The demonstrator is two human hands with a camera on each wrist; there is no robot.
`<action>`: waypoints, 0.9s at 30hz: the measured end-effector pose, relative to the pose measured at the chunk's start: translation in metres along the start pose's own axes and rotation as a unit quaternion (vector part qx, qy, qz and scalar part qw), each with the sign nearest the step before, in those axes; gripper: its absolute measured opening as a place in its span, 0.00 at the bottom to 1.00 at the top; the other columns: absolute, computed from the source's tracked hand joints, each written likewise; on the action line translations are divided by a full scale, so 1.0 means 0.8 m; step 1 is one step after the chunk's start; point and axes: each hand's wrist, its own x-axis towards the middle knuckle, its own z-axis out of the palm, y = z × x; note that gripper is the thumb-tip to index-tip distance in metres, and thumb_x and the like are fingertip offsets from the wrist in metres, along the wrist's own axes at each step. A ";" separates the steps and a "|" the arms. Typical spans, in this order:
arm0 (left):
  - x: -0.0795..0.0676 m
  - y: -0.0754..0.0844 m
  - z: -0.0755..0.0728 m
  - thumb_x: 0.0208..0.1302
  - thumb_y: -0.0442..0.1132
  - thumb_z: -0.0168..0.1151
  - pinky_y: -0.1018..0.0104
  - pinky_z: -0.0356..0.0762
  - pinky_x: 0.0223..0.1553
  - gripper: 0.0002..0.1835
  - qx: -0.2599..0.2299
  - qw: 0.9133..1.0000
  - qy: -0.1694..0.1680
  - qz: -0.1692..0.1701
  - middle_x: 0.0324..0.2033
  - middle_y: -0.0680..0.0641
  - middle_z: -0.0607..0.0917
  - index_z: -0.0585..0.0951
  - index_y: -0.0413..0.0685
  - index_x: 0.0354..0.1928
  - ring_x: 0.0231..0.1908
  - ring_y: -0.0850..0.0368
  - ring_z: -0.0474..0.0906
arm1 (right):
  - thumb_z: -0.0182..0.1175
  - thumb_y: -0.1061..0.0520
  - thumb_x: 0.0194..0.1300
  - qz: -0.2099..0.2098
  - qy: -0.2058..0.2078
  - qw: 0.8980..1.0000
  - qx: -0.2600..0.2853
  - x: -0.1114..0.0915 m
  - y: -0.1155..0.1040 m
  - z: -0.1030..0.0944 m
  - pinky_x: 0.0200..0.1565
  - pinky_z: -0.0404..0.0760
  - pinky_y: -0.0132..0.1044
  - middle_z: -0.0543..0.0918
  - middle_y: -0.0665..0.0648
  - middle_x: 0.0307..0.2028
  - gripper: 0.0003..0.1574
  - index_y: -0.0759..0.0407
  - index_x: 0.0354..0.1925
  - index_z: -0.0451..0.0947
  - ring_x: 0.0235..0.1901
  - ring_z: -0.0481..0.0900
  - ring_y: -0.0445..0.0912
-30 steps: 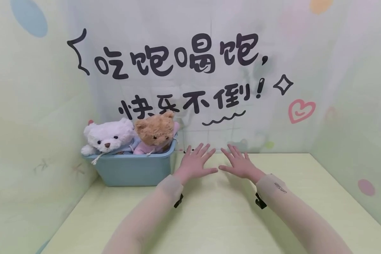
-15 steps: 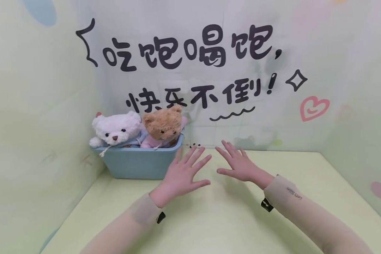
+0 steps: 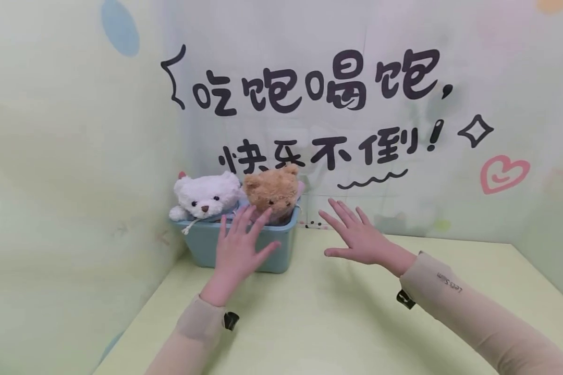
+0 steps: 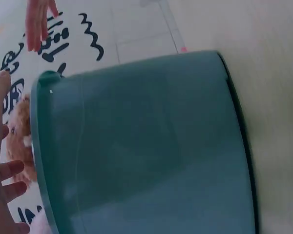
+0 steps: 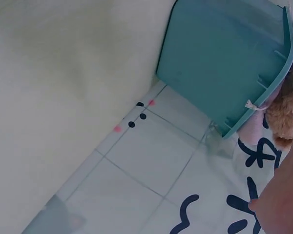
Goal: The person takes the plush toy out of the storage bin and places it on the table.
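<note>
In the head view a white teddy bear (image 3: 202,192) and a brown teddy bear (image 3: 267,187) sit side by side in a blue plastic bin (image 3: 283,252), heads above its rim. My left hand (image 3: 239,252), fingers spread, overlaps the bin's front and holds nothing. The left wrist view shows the bin's wall (image 4: 146,141) large, with fingers (image 4: 12,170) close to its rim. My right hand (image 3: 361,239) hovers over the table to the right of the bin, fingers extended, holding nothing. In the right wrist view the bin (image 5: 224,58) stands beyond that hand.
The pale yellow table (image 3: 319,317) runs back to a white printed wall cloth (image 3: 281,31) with large black lettering. Side panels (image 3: 75,182) with coloured dots enclose it at left and right. The bin stands in the back left corner.
My left hand has moved left, away from the right hand, to in front of the bin. The hands are further apart. The head view has turned left, so the bin appears further right.
</note>
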 end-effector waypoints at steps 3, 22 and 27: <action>0.000 -0.021 0.008 0.59 0.77 0.42 0.35 0.45 0.65 0.41 -0.018 0.999 0.034 -0.012 0.59 0.42 0.73 0.68 0.59 0.65 0.62 0.41 0.66 | 0.54 0.27 0.62 -0.015 0.009 1.000 -0.004 0.017 -0.007 -0.007 0.66 0.39 0.64 0.33 0.57 0.76 0.58 0.47 0.77 0.42 0.74 0.33 0.54; -0.008 -0.052 0.048 0.69 0.69 0.37 0.41 0.55 0.55 0.32 -0.040 0.994 0.100 0.005 0.36 0.43 0.74 0.73 0.47 0.42 0.41 0.41 0.70 | 0.59 0.26 0.57 -0.090 0.053 0.990 -0.093 0.110 -0.054 -0.077 0.68 0.41 0.60 0.36 0.57 0.76 0.62 0.46 0.77 0.41 0.74 0.32 0.51; -0.008 -0.051 0.053 0.69 0.69 0.37 0.40 0.56 0.54 0.32 -0.039 0.992 0.118 0.011 0.34 0.43 0.74 0.74 0.47 0.41 0.39 0.41 0.70 | 0.58 0.26 0.58 -0.083 0.029 0.991 -0.097 0.133 -0.060 -0.079 0.69 0.40 0.57 0.33 0.56 0.76 0.62 0.43 0.77 0.40 0.74 0.31 0.50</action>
